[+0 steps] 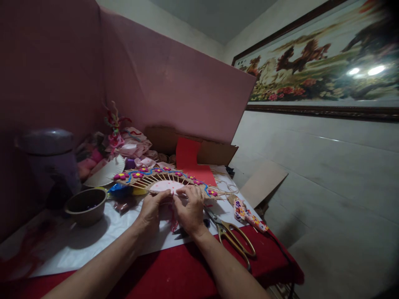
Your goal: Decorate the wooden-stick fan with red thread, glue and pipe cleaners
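Both hands are at a handmade fan (168,187), which has thin wooden ribs, a cardboard arc trimmed with magenta flowers and a blue wavy line, and a pale pink half-round centre. My left hand (151,209) grips its lower left edge, thumb on the pink centre. On the other side my right hand (191,209) is closed at the lower edge, fingers bent over the pink part. A tiny red tip shows between the thumbs; its kind is unclear. Below the hands hangs a reddish-pink strand (173,220), partly hidden. Large gold-handled scissors (229,234) lie beside my right wrist.
A dark bowl (86,205) and a lidded purple container (51,166) stand left. Behind the fan are a white pleated paper piece (109,172), pink crumpled material (137,141) and red paper (188,155). A flower-patterned glue gun (246,214) lies near the table's right edge.
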Action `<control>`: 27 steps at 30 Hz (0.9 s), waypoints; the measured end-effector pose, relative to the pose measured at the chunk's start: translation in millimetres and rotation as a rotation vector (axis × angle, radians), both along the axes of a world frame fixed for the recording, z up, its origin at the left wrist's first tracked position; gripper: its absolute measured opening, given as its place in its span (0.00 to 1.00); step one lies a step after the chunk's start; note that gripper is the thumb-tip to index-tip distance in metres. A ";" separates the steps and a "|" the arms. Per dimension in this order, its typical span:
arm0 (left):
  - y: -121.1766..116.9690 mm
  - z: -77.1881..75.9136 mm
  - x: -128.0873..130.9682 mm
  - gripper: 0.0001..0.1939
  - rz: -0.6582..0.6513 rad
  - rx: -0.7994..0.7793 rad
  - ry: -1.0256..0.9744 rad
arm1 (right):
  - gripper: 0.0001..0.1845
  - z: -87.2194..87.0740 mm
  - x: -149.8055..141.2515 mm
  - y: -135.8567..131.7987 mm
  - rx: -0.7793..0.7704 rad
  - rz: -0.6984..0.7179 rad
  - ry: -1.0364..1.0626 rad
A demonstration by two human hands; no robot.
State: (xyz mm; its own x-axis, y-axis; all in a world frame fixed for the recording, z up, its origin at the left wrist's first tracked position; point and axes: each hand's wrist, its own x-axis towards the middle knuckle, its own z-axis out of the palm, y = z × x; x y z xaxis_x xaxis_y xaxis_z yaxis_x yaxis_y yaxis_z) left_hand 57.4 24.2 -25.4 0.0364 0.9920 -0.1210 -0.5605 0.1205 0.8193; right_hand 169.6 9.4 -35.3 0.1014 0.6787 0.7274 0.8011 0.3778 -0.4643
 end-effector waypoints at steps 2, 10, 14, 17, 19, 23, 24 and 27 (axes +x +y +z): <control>-1.1 -0.5 -0.2 0.14 -0.016 0.025 0.004 | 0.03 -0.1 0.0 0.1 0.001 -0.001 0.001; 0.3 -4.9 -0.8 0.12 -0.030 0.129 -0.027 | 0.04 0.4 1.0 0.7 -0.006 0.018 0.015; 1.9 -5.7 -1.7 0.16 -0.058 0.138 -0.028 | 0.04 0.5 1.1 0.9 -0.019 0.014 0.016; 0.8 -4.3 -1.5 0.17 -0.084 0.109 -0.013 | 0.03 0.7 0.8 0.6 -0.031 0.010 0.012; -0.4 -2.7 -0.9 0.19 -0.086 0.090 -0.014 | 0.03 1.1 0.6 0.4 -0.036 0.009 0.010; -2.0 -0.6 -0.4 0.21 -0.070 0.057 -0.015 | 0.03 2.2 0.2 0.2 -0.037 0.011 0.010; -2.0 -0.9 -0.5 0.21 -0.077 0.060 -0.013 | 0.04 2.3 0.3 0.2 -0.037 0.011 0.011; -0.7 -3.8 -0.8 0.20 -0.113 0.082 -0.012 | 0.04 1.5 0.7 0.5 -0.032 0.016 0.011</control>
State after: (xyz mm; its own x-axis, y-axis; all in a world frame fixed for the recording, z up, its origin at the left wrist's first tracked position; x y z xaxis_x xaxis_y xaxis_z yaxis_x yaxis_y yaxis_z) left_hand 56.6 23.5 -29.1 0.1496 0.9880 -0.0389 -0.5566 0.1167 0.8226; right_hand 170.3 10.0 -33.8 0.0986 0.7031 0.7042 0.7897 0.3753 -0.4852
